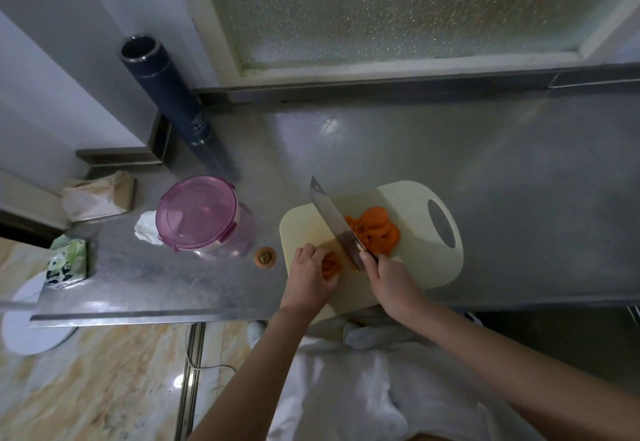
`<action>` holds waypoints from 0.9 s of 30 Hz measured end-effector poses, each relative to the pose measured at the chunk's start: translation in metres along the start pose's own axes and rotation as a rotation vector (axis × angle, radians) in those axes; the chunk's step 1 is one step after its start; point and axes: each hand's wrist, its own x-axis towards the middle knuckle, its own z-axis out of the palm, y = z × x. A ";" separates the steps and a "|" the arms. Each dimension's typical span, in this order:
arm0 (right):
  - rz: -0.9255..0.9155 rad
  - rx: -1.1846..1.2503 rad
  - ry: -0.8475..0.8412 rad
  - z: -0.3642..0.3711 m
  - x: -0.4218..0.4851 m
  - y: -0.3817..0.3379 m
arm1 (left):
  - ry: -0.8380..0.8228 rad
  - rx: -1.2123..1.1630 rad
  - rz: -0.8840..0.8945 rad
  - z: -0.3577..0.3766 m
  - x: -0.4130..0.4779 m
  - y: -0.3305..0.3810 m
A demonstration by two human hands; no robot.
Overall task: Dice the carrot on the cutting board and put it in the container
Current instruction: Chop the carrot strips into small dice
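A cream cutting board lies on the steel counter. A pile of orange carrot slices sits on it to the right of the blade. My right hand grips the handle of a cleaver whose blade slants across the board. My left hand has its fingers curled over a small stack of carrot slices just left of the blade. The container, clear with a pink lid on, stands left of the board.
A carrot end lies between container and board. A dark tall flask stands at the back left. Crumpled tissue, a brown paper bag and a green packet sit at the counter's left end. The counter's front edge is near my body.
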 end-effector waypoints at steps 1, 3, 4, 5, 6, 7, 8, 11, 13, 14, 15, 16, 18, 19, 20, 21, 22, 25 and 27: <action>-0.011 -0.003 0.000 -0.001 -0.001 -0.001 | -0.013 -0.015 0.003 -0.002 0.001 -0.001; -0.028 -0.022 0.011 -0.002 -0.005 -0.001 | -0.032 -0.037 -0.010 -0.006 0.002 -0.002; -0.033 -0.029 0.012 -0.002 -0.007 -0.001 | -0.039 -0.041 -0.021 -0.007 0.002 -0.002; -0.036 -0.027 0.012 -0.002 -0.010 -0.001 | -0.041 -0.042 -0.029 -0.007 0.002 -0.001; -0.037 -0.025 0.005 -0.001 -0.012 -0.001 | -0.033 -0.043 -0.031 -0.006 0.002 -0.001; -0.037 -0.025 -0.002 0.000 -0.014 0.000 | -0.016 -0.048 -0.033 -0.006 0.001 0.001; -0.035 -0.028 -0.011 0.001 -0.016 0.000 | 0.009 -0.055 -0.039 -0.005 -0.001 0.002; -0.013 -0.044 -0.025 0.004 -0.019 0.000 | 0.065 -0.009 -0.042 -0.002 -0.007 0.004; -0.006 -0.056 -0.023 0.007 -0.019 0.000 | 0.068 0.039 -0.034 -0.001 -0.011 0.003; -0.006 -0.064 -0.020 0.009 -0.019 -0.001 | 0.066 0.058 -0.029 -0.001 -0.012 0.001; -0.004 -0.071 -0.020 0.010 -0.019 -0.001 | 0.064 0.071 -0.029 -0.001 -0.013 0.000; -0.003 -0.078 -0.023 0.011 -0.018 -0.002 | 0.067 0.078 -0.029 -0.001 -0.013 -0.001; 0.006 -0.085 -0.037 0.014 -0.019 -0.003 | 0.090 0.075 -0.017 0.001 -0.014 -0.002; 0.013 -0.095 -0.043 0.015 -0.020 -0.005 | 0.107 0.068 -0.004 0.003 -0.014 -0.003; 0.017 -0.114 -0.050 0.015 -0.021 -0.007 | 0.121 0.059 0.006 0.004 -0.015 -0.004; 0.019 -0.134 -0.056 0.015 -0.022 -0.009 | 0.134 0.054 0.015 0.005 -0.015 -0.004; 0.021 -0.150 -0.060 0.016 -0.023 -0.010 | 0.140 0.057 0.023 0.006 -0.014 -0.005; -0.002 -0.213 -0.050 0.018 -0.023 -0.013 | 0.157 0.057 0.031 0.009 -0.013 -0.007; -0.049 -0.275 -0.021 0.023 -0.021 -0.012 | 0.163 0.050 0.038 0.009 -0.012 -0.007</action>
